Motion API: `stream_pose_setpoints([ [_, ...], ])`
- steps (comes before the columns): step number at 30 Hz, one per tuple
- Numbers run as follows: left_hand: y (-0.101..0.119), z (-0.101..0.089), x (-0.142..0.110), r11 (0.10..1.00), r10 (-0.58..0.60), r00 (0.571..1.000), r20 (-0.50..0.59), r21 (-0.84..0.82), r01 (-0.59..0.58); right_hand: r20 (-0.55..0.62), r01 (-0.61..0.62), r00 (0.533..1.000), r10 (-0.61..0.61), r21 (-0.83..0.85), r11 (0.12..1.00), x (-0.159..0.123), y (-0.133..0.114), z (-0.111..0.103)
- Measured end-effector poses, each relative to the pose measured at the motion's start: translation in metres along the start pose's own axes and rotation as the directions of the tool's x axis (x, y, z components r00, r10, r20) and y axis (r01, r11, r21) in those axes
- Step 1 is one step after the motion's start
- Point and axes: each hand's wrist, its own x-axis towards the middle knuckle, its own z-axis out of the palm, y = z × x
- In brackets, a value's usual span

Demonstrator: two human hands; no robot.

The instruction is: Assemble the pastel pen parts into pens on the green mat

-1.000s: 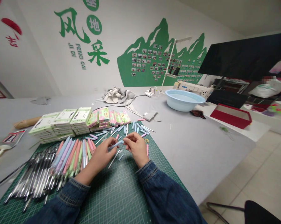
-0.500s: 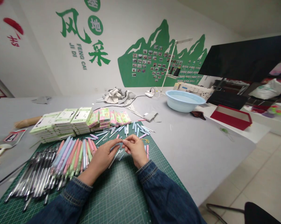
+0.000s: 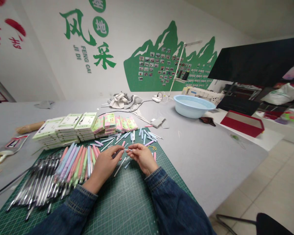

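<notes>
My left hand (image 3: 106, 165) is closed in a pinch on a slim pen part (image 3: 125, 150), partly hidden, with something dark showing between the fingers. My right hand (image 3: 144, 159) pinches the other side of it, fingertips almost meeting the left ones. Both hands are just above the green cutting mat (image 3: 122, 202). A white refill tube (image 3: 120, 166) lies under them. Beyond are scattered pastel pen caps and barrels (image 3: 145, 138). Left of my left hand lie rows of pastel pens (image 3: 75, 160) and clear pens with black ends (image 3: 38, 182).
Stacked white-and-green boxes (image 3: 68, 125) and pink-and-green boxes (image 3: 110, 121) stand behind the pens. A glue tube (image 3: 13, 145) lies at the left. Farther back are crumpled cloth (image 3: 121, 100), a blue basin (image 3: 193, 107), a sewing machine (image 3: 205, 94) and a red box (image 3: 242, 123).
My fingertips have drawn slightly apart, so a thin part now shows between them. My right hand has turned a little and a dark piece has appeared in my left hand.
</notes>
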Motion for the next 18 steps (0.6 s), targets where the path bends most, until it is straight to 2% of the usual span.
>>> stream_pose_setpoints([
  [8, 0.0023, -0.0015, 0.0009, 0.999, 0.027, 1.0, -0.014, 0.038, -0.026, 0.039, 0.164, 0.986, -0.16, -0.152, 0.975, 0.0005, 0.0032, 0.0048],
  [13, 0.0006, -0.0013, 0.0008, 0.998, 0.03, 1.0, -0.002, 0.063, -0.029, 0.075, 0.199, 0.979, -0.187, -0.229, 0.953, -0.0003, 0.0042, 0.0073],
  [18, -0.0016, -0.0009, 0.0004, 0.995, 0.061, 0.998, 0.009, 0.076, -0.062, 0.076, 0.204, 0.978, -0.192, -0.216, 0.955, 0.0004, 0.005, 0.0065],
])
